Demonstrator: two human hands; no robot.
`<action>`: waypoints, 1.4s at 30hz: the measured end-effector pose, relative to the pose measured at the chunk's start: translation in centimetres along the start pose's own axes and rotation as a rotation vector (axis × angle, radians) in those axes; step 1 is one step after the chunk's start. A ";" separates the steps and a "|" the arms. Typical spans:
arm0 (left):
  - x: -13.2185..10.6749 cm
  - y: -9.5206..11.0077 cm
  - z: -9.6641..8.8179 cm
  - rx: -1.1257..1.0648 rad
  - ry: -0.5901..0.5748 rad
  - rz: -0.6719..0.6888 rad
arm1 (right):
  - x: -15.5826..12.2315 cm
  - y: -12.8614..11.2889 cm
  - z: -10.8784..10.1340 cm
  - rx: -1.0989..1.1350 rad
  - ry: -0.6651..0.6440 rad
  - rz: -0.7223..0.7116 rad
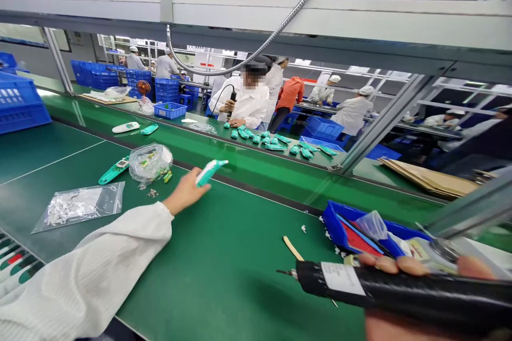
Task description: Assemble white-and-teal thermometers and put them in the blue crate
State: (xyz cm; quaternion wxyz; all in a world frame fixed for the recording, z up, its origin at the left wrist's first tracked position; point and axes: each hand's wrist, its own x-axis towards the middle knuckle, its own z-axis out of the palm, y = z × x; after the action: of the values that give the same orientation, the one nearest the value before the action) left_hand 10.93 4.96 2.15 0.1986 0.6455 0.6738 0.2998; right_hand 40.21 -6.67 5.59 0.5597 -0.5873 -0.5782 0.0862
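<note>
My left hand (186,192) reaches out over the green work surface, its fingers closed round a slim green-and-white handheld device (208,172) whose narrow tip points up and right. At lower right, close to the camera, my right hand (400,266) wraps round a black electric screwdriver (344,279); its bit points left and touches nothing. Left of my left hand lie a clear bag of small parts (150,162), an opened green device half with a small screen (114,170), and a zip bag of tiny white pieces (82,205).
A blue tray (364,232) with tools stands on the right, a wooden stick (293,248) beside it. Along the moving-belt strip's far side lie several green devices (276,141). Opposite, a co-worker (252,98) holds a screwdriver. Blue crates (20,101) stand at left; a metal post (392,112) slants at right.
</note>
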 end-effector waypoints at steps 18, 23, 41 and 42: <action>-8.1 5.6 8.8 -1.588 -0.905 -0.658 | -0.8 -6.1 6.5 0.565 0.056 0.043; -8.3 5.6 8.7 -1.617 -0.967 -0.607 | -0.7 -6.0 7.1 0.651 0.034 0.003; -8.5 5.7 8.7 -1.576 -0.956 -0.604 | -1.0 -5.2 7.6 0.475 0.022 -0.012; -8.5 5.7 8.7 -1.575 -0.956 -0.599 | -0.9 -5.2 7.7 0.504 0.024 -0.020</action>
State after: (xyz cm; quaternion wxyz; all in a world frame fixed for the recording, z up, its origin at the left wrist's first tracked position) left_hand 21.61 -2.24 -1.58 0.8954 0.1827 0.2645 0.3081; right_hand 31.12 -4.65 6.26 0.6963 -0.4244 -0.5373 0.2152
